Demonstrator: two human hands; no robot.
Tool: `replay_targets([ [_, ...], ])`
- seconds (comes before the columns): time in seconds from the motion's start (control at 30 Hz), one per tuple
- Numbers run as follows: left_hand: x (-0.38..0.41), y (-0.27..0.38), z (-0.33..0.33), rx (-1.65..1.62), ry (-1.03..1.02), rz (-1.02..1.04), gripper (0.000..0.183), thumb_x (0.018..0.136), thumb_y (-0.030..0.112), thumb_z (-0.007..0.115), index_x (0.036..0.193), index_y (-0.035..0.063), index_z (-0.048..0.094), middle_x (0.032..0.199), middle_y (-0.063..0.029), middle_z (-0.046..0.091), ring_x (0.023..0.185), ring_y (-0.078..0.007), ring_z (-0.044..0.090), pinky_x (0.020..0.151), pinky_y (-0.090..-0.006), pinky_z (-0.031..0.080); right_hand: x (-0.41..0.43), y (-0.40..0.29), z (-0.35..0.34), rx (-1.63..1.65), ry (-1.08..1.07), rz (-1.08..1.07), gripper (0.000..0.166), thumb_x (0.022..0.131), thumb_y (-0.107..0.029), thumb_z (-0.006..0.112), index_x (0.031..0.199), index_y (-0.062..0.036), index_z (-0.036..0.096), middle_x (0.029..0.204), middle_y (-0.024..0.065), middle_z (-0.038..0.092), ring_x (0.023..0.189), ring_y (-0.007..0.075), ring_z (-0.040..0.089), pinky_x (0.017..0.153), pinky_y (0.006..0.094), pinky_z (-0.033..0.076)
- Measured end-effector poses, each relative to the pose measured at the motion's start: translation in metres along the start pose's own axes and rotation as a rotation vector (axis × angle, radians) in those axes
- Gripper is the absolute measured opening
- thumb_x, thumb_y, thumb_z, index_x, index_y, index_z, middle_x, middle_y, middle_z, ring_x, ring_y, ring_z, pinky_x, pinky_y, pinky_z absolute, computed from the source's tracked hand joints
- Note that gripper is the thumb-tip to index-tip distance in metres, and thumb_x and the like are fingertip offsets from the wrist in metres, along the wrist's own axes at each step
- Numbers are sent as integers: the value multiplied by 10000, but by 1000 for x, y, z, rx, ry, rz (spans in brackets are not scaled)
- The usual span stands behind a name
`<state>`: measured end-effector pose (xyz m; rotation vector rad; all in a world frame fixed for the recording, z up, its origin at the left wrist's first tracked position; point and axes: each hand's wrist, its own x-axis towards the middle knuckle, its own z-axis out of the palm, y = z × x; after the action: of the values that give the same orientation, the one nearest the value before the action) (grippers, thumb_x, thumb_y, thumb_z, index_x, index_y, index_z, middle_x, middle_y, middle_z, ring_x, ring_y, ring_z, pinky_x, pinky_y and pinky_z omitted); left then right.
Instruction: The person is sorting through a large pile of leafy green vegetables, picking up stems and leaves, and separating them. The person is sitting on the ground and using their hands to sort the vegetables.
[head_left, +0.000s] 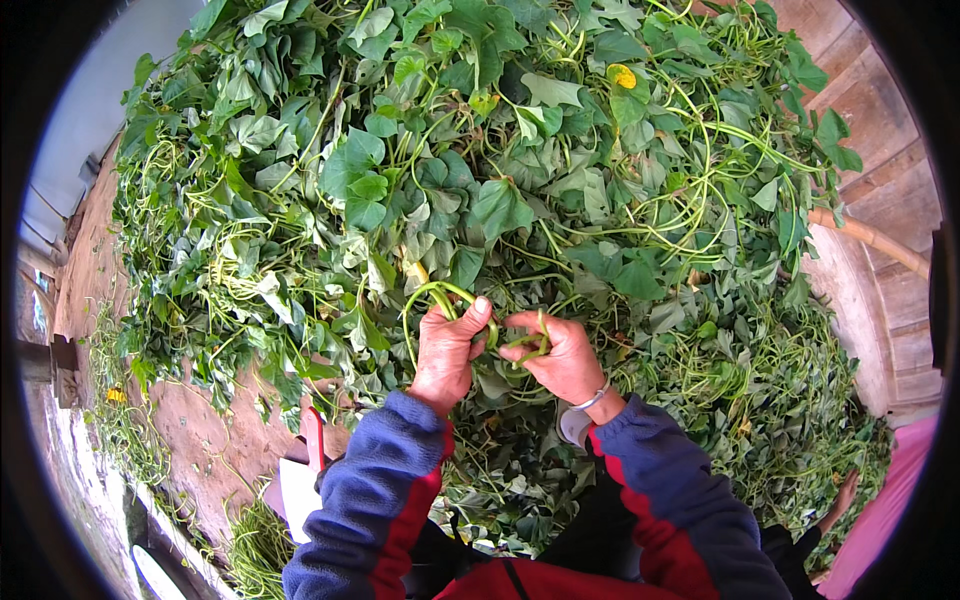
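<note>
In the middle of the view, my left hand (444, 352) grips a thick green vine stem (433, 287) that loops up and over the thumb and forefinger. Just to its right, my right hand (561, 358) holds short pieces of green stem (541, 341) between its fingers. The fingertips of both hands are close together. Behind and around them spreads a large heap of leafy green vines (502, 210), apparently sweet potato vines, with tangled pale stems. The heap continues under my hands and towards my lap.
A red knife handle (313, 439) stands out beside my left sleeve, near a white flat surface. A bundle of stems (259, 544) lies lower left on the earthen floor (202, 427). At right are a wooden wall (892, 187), a pole (874, 238) and another person's pink garment (889, 517).
</note>
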<state>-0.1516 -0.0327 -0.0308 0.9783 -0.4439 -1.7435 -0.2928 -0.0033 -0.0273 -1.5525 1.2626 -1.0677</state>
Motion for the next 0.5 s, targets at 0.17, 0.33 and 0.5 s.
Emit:
replay_targets([
  [0.17, -5, -2, 4, 21, -29, 14, 117, 744, 137, 645, 731, 84, 542, 586, 23, 516, 412, -52, 378, 363, -186, 243, -2, 5, 7, 33, -124, 114, 160, 665, -2, 666, 809, -9, 595, 694, 42, 616, 624, 62, 552, 575, 221, 455],
  [0.33, -5, -1, 5, 149, -42, 5, 118, 744, 103, 644, 789, 51, 548, 649, 10, 546, 507, -57, 445, 444, -205, 348, -2, 0, 0, -382, -121, -206, 201, 634, 87, 608, 817, 7, 594, 706, 59, 602, 647, 140, 593, 577, 233, 476],
  [0.5, -5, -2, 2, 366, -53, 45, 130, 749, 54, 625, 850, 9, 557, 729, -22, 577, 606, -75, 489, 541, -231, 417, 2, -2, -21, -603, -10, -336, 208, 595, 38, 594, 785, -49, 598, 702, 57, 597, 602, 191, 581, 519, 286, 475],
])
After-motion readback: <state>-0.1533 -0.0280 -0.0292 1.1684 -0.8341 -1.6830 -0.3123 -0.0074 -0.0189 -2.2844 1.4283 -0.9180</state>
